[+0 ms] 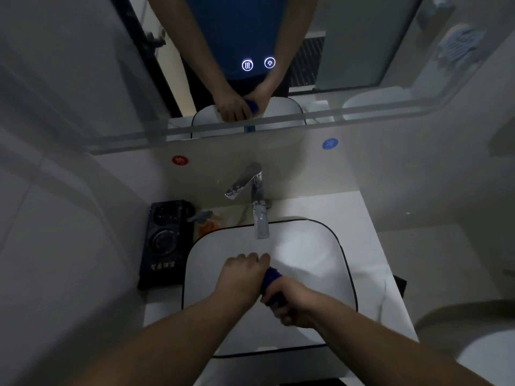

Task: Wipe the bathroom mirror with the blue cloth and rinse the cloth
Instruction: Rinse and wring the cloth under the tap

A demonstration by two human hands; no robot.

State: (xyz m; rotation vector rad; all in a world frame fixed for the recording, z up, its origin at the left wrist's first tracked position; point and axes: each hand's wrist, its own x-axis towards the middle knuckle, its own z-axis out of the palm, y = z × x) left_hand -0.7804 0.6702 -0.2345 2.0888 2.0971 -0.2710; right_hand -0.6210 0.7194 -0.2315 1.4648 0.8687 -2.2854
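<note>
The blue cloth is rolled into a tight twist between both my hands, over the white sink basin. My left hand grips its far end with curled fingers. My right hand grips the near end. Both hands hang below and in front of the chrome faucet; I cannot tell whether water runs from the spout. The bathroom mirror fills the wall above and reflects my arms and the cloth.
A black tray stands on the counter left of the basin, with an orange bottle beside it. Red and blue round stickers mark the wall. A toilet is at the lower right. Two lit touch buttons glow on the mirror.
</note>
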